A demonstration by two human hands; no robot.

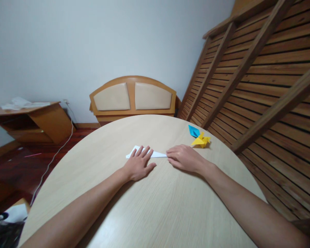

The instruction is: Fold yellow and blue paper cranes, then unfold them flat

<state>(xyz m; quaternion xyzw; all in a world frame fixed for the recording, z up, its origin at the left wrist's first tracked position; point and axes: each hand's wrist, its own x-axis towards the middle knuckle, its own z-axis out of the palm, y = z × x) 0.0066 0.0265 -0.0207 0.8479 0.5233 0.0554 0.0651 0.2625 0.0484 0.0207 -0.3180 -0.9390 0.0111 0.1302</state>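
The paper (155, 153) was white and folded flat into a long, narrow wedge that tapered to a sharp point on the right, with a blunter folded end on the left. It lay near the middle of the round, pale wood-grain counter (155, 206), a little toward the far edge. The left hand (139, 165) lay palm down on the wide end with fingers spread and straight, pressing the sheet flat rather than closing round it. The right hand (184, 158) rested knuckles up at the pointed end, fingers curled down with the tips meeting the point; whether its grip pinched the tip or only pressed on it could not be told. Beyond the right hand, near the counter's right edge, sat two folded pieces just beside each other: a blue one (194, 131) and a yellow one (201, 140), the yellow nearer. Behind the counter a padded headboard (133, 96) leaned at the wall, slatted frames (260, 75) stood tilted on the right, and a low cabinet (38, 120) with loose white sheets on top stood at the left.
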